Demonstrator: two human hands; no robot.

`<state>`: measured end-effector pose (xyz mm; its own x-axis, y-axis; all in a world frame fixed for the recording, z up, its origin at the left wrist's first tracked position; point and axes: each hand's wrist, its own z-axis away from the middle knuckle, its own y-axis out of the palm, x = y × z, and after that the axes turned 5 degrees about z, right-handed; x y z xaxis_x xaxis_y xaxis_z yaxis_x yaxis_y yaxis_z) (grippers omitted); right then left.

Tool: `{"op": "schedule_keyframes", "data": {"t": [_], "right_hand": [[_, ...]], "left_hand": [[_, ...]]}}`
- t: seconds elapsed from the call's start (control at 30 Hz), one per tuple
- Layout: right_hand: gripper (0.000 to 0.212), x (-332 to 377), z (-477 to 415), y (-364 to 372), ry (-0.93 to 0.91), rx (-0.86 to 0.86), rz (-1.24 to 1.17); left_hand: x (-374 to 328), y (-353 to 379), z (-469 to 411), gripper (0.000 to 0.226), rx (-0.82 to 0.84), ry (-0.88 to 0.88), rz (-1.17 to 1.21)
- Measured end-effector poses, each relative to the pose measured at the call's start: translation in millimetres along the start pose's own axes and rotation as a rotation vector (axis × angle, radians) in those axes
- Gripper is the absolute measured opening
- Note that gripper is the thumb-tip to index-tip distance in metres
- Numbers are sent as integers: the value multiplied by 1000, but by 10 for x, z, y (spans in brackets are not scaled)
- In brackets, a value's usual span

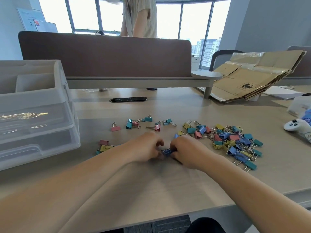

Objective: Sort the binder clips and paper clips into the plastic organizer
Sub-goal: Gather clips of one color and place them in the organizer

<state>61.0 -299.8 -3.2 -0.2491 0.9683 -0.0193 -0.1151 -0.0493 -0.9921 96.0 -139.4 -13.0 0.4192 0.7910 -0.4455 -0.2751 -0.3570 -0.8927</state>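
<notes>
**Hands joined on one blue clip; sorting under way**

Left hand [148,147], right hand [186,153]: knuckles up, fingers curled, meeting low over the pale wooden desk [168,190]. Both pinch one small blue metal binder clip [166,151] held between them.

Handling note: one hand should probably take the clip over fully, gripping its painted body rather than the wire loops, before it travels left.

Right of the right hand: dense heap of blue, teal, yellow and pink binder clips [235,142], wire handles interlocked. Best lifted singly.

Beyond both hands: loose scatter of teal and pink clips [143,122].

Left of the left wrist: small pink and yellow cluster [103,146], partly hidden by the forearm.

Far left of the left hand: translucent plastic drawer organizer [42,132], with gold paper clips [23,115] showing through an upper drawer.

Unclear: fingertips and the held clip are blurred, so the position of its handles cannot be told. The organizer is cut off at the frame edge, and the contents of its lower drawers are indistinct.
</notes>
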Motion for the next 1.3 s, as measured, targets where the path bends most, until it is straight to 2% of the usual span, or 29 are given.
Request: {"op": "schedule_keyframes", "data": {"t": [0.3, 0.53, 0.67, 0.97, 1.1, 1.3], "right_hand": [[21, -74, -5, 51, 25, -41, -148], [21, -68, -19, 90, 35, -39, -132], [17, -83, 2, 62, 33, -65, -204], [13, 42, 85, -167, -16, -91, -262], [15, 134, 94, -328, -49, -90, -269], [14, 438, 75, -732, -124, -184, -245]], "left_hand": [[-53, 85, -70, 20, -25, 83, 52], [-79, 135, -63, 19, -85, 88, 77], [-91, 105, -48, 23, -98, 93, 67], [-86, -76, 51, 8, -127, 56, 105], [-93, -250, 160, 9, -136, 54, 92], [-79, -750, 493, 12, -251, 54, 17]]}}
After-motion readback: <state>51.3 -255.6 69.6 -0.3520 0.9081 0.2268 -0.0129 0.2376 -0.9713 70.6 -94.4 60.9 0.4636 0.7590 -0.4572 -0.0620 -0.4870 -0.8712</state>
